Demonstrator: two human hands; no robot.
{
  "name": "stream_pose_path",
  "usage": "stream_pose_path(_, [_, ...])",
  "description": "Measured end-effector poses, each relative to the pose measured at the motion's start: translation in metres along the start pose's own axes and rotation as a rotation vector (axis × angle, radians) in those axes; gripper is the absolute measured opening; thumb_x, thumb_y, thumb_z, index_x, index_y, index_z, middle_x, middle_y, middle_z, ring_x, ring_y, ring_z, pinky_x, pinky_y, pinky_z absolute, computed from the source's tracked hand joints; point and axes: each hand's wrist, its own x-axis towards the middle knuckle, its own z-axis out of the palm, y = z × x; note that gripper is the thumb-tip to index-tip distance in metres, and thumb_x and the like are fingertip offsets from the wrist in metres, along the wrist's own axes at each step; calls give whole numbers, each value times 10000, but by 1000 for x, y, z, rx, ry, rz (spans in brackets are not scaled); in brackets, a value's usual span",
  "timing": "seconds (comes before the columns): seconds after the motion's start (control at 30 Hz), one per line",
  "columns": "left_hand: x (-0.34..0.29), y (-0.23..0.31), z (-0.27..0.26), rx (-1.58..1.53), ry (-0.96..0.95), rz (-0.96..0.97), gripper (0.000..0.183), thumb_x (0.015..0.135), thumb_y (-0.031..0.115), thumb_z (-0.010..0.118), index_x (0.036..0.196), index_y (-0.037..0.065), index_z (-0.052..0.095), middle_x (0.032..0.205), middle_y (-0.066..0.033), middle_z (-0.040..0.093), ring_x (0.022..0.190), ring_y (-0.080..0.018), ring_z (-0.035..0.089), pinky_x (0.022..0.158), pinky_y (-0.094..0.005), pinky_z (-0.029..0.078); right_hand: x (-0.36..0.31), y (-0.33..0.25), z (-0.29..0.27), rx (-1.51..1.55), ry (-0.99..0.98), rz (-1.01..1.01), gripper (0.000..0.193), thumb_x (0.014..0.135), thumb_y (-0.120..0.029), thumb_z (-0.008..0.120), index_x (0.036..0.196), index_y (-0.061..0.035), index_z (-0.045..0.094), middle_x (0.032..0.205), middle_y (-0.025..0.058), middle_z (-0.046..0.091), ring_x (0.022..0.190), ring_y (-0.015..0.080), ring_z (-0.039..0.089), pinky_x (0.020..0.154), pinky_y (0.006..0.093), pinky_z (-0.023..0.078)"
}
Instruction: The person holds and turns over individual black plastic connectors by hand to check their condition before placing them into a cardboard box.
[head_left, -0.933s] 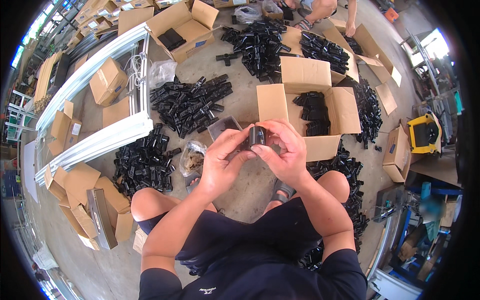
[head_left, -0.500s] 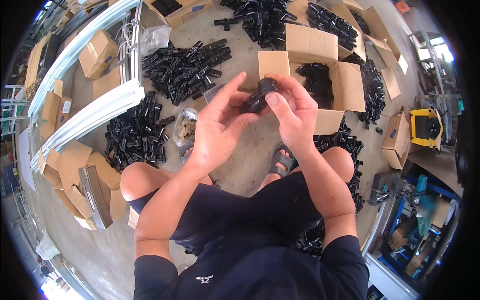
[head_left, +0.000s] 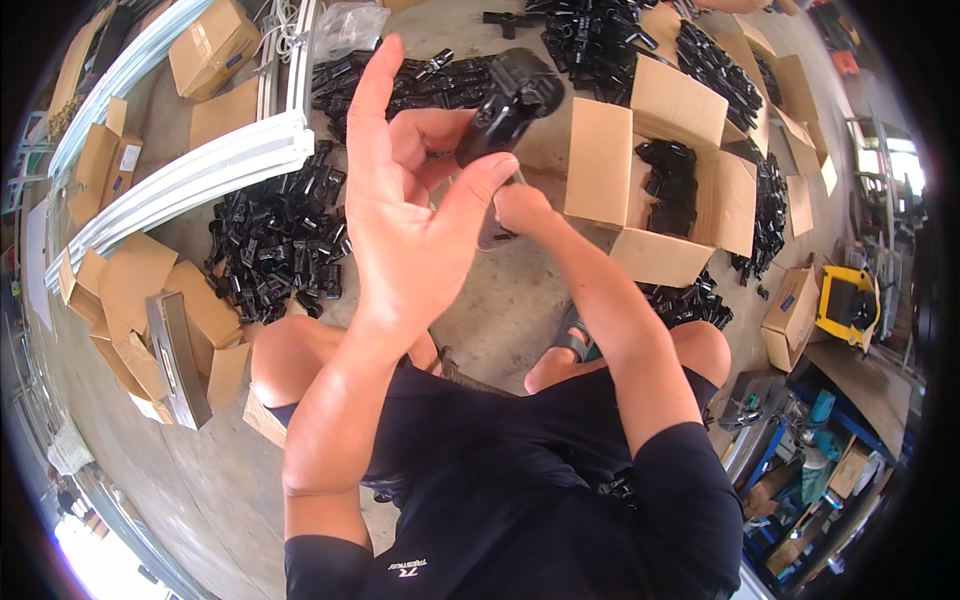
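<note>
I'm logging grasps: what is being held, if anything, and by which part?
The left hand holds a black fitting by its lower end; the upper end is free. Whether the right hand holds anything cannot be told.

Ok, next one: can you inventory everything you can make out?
Glossy tubular fitting: one, black, upper centre
Loose tubular fittings: several piles, black, floor left, top, right
Open square cardboard box: one, brown, right of centre
Other cardboard boxes: several, brown, left and right
Long profiles: several, white, upper left
Crumpled plastic bag: one, clear, top
Boxy device: one, yellow and black, right
Blurred clutter: uncounted, mixed colours, lower right
Shirt: one, dark, bottom
Left hand: one, bare, gripping the fitting
Right hand: one, bare, centre
</note>
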Motion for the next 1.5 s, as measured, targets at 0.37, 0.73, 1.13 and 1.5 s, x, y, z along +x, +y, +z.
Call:
stream_pose_path(0.37, [17,-2,-11,213,-60,91,836,834,-91,762,1549,-7,339,1420,-192,574,1054,-218,701,875,-323,600,42,-6,112,-73,-96,-5,316,966,-159,490,1056,-73,781,1121,144,760,1070,301,732,889,425,586])
stream_pose_path(0.73, [7,-5,-14,786,-246,304,927,774,-46,783,1583,55,343,1250,-141,674,918,-284,684,800,-390,580,-71,4,-138,688,692,-81,150,882,-16,643,1005,-21,728,954,128,754,812,247,718,716,357,554])
stream_pose_path(1.13, [-32,-21,-2,926,-389,381,940,778,-45,706,1612,124,307,998,-86,650,948,-303,651,702,-425,582,-219,-41,-199,622,893,-482,118,883,-6,724,999,-30,720,945,113,688,780,255,679,681,329,543])
stream_pose_path(1.5, [-39,-24,5,925,-420,414,980,755,-53,733,1615,126,299,996,-81,655,941,-298,652,698,-418,586,-211,-39,-177,373,951,-623,192,817,17,727,1002,-12,684,940,112,648,889,312,654,745,418,549])
